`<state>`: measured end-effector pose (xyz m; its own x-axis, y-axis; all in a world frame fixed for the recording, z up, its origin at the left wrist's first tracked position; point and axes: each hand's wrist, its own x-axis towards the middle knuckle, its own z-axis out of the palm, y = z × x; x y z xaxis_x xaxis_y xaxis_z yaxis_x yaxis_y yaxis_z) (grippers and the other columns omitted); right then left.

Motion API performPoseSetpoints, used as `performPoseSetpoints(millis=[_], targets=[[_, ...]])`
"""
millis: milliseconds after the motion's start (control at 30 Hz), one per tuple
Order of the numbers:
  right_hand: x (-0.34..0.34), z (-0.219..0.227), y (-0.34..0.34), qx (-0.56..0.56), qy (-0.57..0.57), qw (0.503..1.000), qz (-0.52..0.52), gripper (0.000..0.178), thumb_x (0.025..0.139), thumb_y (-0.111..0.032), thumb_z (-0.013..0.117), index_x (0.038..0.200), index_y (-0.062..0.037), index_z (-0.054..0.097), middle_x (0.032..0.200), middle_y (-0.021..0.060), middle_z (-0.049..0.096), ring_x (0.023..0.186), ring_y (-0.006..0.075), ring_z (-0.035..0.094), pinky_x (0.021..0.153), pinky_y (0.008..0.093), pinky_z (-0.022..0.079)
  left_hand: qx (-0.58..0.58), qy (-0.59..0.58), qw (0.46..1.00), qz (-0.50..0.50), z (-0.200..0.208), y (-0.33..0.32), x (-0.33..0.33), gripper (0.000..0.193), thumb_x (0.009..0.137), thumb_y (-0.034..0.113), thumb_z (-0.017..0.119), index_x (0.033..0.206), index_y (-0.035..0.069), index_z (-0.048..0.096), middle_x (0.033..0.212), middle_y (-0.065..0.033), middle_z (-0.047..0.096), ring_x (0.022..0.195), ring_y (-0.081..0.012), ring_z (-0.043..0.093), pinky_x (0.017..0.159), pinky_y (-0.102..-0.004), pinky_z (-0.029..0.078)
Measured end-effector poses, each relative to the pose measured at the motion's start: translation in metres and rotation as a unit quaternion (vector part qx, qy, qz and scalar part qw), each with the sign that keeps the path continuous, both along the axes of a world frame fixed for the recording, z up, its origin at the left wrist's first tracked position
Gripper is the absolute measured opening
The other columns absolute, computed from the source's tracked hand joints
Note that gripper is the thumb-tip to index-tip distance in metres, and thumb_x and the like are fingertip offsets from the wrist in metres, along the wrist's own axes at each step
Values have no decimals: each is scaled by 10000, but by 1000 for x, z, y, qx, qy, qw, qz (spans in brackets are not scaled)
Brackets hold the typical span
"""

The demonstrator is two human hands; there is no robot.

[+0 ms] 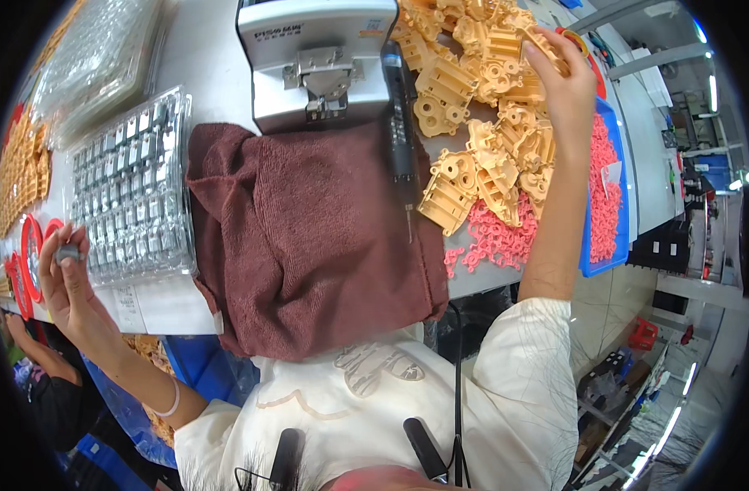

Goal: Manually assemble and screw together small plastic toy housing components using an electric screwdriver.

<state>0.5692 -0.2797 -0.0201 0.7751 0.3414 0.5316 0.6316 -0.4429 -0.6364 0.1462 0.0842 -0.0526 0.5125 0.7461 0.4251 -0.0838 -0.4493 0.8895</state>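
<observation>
At the far left, my left hand (73, 286) is raised with its fingers curled round a small grey metal piece (68, 253), seemingly a small motor. Right beside it lies a clear plastic tray (186, 176) holding rows of silver motors (129, 155). My right hand (573, 86) reaches to the back right, thumb and fingers closed on a yellow plastic housing (552, 51) at the pile's edge. More yellow housings (448, 86) are heaped under and left of it. A brown towel (317, 221) is spread in front of me.
A silver screw-feeding machine (321, 90) stands behind the towel. A black electric screwdriver (400, 139) hangs beside it, bit downward. Pink plastic parts (501, 237) lie loose, with more in a blue bin (618, 260). Stacked clear trays (96, 61) stand at back left. Another person's arm (43, 352) shows at lower left.
</observation>
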Motion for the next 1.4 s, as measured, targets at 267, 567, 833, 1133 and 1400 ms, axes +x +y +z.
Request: performPoseSetpoints(millis=[267, 567, 833, 1133, 1400], targets=[[-188, -40, 64, -110, -173, 958, 202, 433, 683, -208, 781, 1077, -80, 657, 1113, 91, 619, 1054, 266, 592, 836, 344, 525, 32, 19, 980, -198, 23, -35, 67, 321, 829, 16, 708, 1133, -15, 610, 1078, -108, 637, 996, -170, 604, 832, -256, 487], [-220, -49, 53, -137, -51, 946, 290, 573, 680, -298, 801, 1176, -71, 627, 1285, 127, 561, 1089, 342, 569, 929, 428, 474, -146, 54, 911, -382, 16, -93, 142, 329, 837, 133, 736, 1111, 10, 602, 1061, -87, 635, 964, -175, 643, 871, -282, 518], [-205, -49, 2, -107, -42, 967, 227, 404, 730, -122, 760, 1118, -86, 654, 1144, 104, 611, 1026, 314, 580, 869, 411, 470, 154, 178, 895, -378, 3, -131, 167, 251, 711, -17, 715, 954, 42, 706, 965, -69, 690, 930, -205, 644, 804, -311, 504], [-195, -51, -37, -116, -22, 982, 150, 320, 713, -49, 752, 1027, -62, 690, 1059, 99, 653, 960, 301, 617, 820, 392, 492, 346, 142, 876, -304, -11, -138, 166, 229, 702, 49, 729, 931, 57, 716, 979, -60, 676, 1011, -263, 599, 889, -381, 470], [-191, -56, -78, -132, 33, 990, 30, 240, 754, -13, 717, 991, -45, 702, 983, 99, 667, 933, 273, 617, 802, 370, 489, 296, 243, 824, -418, -8, -125, 152, 876, 583, 505, 784, 1358, 166, 559, 1517, -108, 378, 1359, -346, 397, 1103, -470, 344]])
